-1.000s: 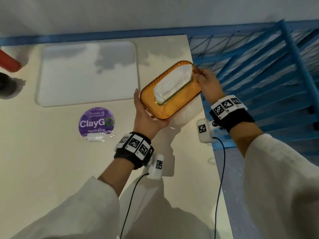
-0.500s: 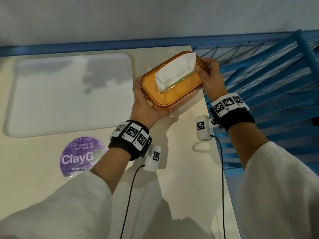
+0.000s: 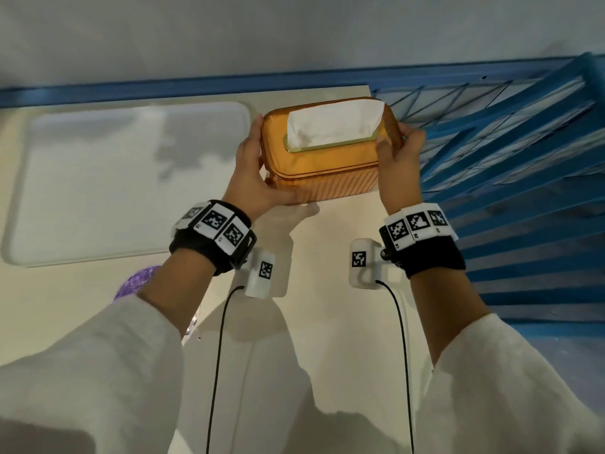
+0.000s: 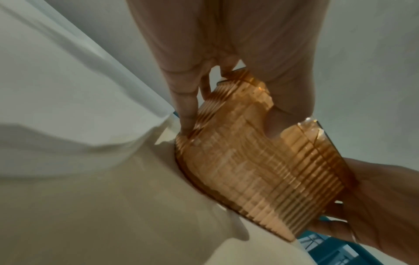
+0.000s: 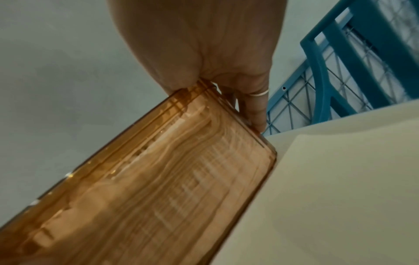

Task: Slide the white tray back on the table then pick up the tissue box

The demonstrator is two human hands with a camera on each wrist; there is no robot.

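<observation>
Amber tissue box [image 3: 322,165] held clear above table [image 3: 327,322], gripped at its ends by left hand [image 3: 250,183] and right hand [image 3: 397,165]; white tray [image 3: 98,198] lies left.

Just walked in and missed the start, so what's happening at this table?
A person holds an amber tissue box in the air above the table, the left hand gripping one end and the right hand the other. A white tissue sticks out on top. The white tray lies flat beside it, near the table's far edge.

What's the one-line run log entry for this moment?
tray: back on table | tissue box: lifted off table | left hand: grips box end | right hand: grips other end
</observation>
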